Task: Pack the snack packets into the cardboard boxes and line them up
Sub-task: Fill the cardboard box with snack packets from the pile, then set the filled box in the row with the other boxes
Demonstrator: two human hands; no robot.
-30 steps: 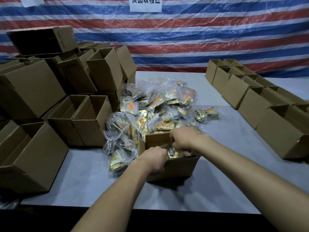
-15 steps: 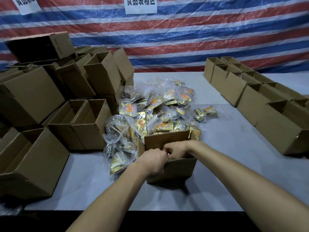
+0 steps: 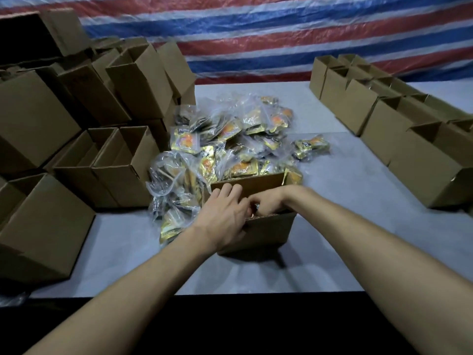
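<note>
Leftmost, empty cardboard boxes [image 3: 120, 162] are stacked on the worktop [image 3: 358, 239]. Just right of them the snack packets [image 3: 230, 139] are heaped against the far wall of the near box [image 3: 268, 231]. The left hand [image 3: 225, 216], clenched on the near rim half a second ago, is now laid over the opening, fingers stretched. The right hand [image 3: 266, 204] is curled inside the box; whether anything is held cannot be told. Far right, a row of boxes [image 3: 384, 129] is lined up.

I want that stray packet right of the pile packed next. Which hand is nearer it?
Right. The right hand is in the open box, down-left of the stray packet; the left hand rests at the box's left edge, farther off.
</note>
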